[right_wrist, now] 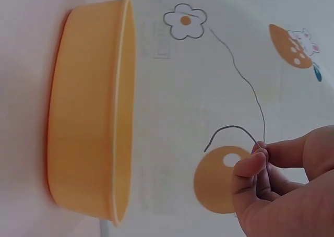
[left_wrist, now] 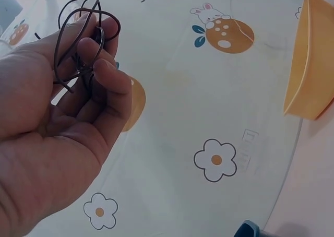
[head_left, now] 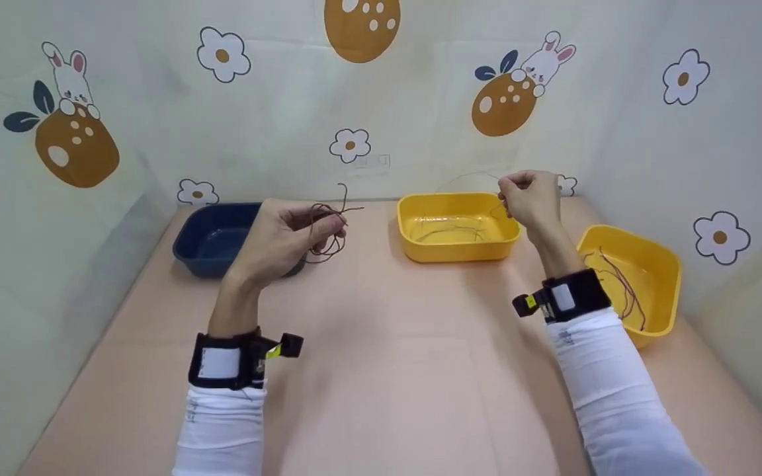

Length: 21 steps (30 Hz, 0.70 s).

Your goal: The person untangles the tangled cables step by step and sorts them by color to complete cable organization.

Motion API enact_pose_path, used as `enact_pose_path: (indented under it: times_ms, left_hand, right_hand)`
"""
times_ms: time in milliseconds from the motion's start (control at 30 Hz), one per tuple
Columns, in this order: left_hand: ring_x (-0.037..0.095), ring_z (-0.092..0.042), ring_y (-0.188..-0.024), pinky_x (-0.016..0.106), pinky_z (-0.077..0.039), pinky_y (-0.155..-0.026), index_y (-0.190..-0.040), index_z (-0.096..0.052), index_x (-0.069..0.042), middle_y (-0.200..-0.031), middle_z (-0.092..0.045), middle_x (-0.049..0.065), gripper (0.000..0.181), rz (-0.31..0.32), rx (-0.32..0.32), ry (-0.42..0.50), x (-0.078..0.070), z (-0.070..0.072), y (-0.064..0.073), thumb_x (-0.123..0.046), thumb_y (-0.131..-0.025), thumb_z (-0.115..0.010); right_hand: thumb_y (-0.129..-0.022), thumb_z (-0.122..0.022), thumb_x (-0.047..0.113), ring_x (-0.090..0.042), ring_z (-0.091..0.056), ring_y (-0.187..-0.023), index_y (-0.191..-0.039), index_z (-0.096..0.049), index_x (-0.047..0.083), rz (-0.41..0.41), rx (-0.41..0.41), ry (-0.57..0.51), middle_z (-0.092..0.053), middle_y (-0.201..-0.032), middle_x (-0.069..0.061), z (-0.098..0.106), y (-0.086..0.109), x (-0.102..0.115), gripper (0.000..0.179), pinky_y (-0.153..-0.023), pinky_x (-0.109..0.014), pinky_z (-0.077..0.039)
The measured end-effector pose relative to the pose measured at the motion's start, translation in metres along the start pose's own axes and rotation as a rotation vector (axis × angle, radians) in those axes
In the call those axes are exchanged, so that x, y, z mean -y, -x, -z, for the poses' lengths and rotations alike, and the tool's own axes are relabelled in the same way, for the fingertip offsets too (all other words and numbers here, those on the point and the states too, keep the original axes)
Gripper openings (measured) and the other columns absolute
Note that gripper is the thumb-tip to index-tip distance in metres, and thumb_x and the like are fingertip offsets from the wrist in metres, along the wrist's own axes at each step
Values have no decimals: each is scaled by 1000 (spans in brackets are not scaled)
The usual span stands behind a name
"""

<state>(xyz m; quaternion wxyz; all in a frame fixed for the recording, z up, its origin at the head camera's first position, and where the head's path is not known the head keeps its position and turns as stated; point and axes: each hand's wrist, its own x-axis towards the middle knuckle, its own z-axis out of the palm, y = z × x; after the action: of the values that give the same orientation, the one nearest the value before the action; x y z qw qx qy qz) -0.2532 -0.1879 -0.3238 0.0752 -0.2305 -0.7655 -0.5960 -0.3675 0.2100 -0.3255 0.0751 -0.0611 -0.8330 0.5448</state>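
Observation:
My left hand (head_left: 278, 241) is raised in front of the dark blue container (head_left: 199, 261), which it partly hides. Between its thumb and fingers it grips a loose tangle of thin dark brown wire (left_wrist: 57, 44), with loops and free ends sticking out. The right hand (head_left: 536, 201) is up by the right rim of the middle yellow container (head_left: 460, 252). Thumb and fingertips there pinch a thin wire: in the right wrist view, a long fine grey strand (right_wrist: 245, 76) and a shorter, darker arc (right_wrist: 232, 127) extend from the pinch.
Several thin strands (head_left: 450, 229) lie inside the middle yellow container. A second yellow container (head_left: 665, 284) at the right holds several dark reddish wires (head_left: 629, 291), with my right forearm partly in front of it. A patterned cloth wall (head_left: 275, 119) stands behind the table (head_left: 381, 370).

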Motion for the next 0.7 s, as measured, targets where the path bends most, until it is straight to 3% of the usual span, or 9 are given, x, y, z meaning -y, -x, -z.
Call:
enact_pose_path:
  times_ms: [167, 367, 433, 533, 633, 700]
  left_hand:
    - [10, -61, -73, 20, -52, -66, -113, -82, 7, -89, -82, -6, 19, 10, 8, 21, 0, -4, -2, -10, -108, -76]
    - [10, -60, -71, 21, -51, -64, -112, -80, 6, -89, -80, -4, 19, 1, 18, 38, 2, -10, -4, -11, -110, -74]
    - [11, -60, -70, 20, -50, -62, -110, -80, 3, -89, -80, -2, 16, -3, 17, 39, 2, -11, -4, -12, -110, -74]
    - [11, -60, -69, 19, -46, -57, -109, -81, -1, -92, -80, 6, 15, -2, 20, 33, 4, -13, -5, -14, -110, -74]
    - [10, -58, -67, 18, -42, -52, -110, -81, 0, -91, -78, 13, 17, 2, 21, 36, 5, -15, -6, -16, -110, -75]
    - [10, -56, -64, 18, -41, -50, -110, -81, 1, -90, -76, 15, 19, 4, 19, 36, 6, -16, -6, -17, -110, -75]
  right_hand:
    - [-115, -61, 17, -19, -64, -92, -130, -74, 0, -49, 60, 123, -70, -112, -11, -14, -17, -7, 26, -75, -21, -61]
    - [-112, -62, 11, -14, -66, -79, -122, -77, -7, 30, 107, 250, -77, -109, -19, -26, -27, -22, 25, -65, -19, -57]
    - [-111, -62, 9, -18, -68, -86, -123, -77, -10, 70, 109, 299, -77, -117, -24, -28, -28, -27, 27, -72, -23, -59]
    - [-111, -61, 8, -32, -71, -107, -130, -75, -13, 114, 101, 354, -74, -132, -31, -28, -28, -32, 31, -93, -39, -64]
    - [-111, -60, 7, -45, -70, -124, -135, -71, -15, 157, 97, 396, -71, -141, -36, -27, -29, -35, 35, -111, -55, -62]
    - [-111, -58, 7, -49, -70, -127, -136, -70, -16, 174, 94, 410, -71, -141, -36, -27, -28, -36, 36, -115, -60, -60]
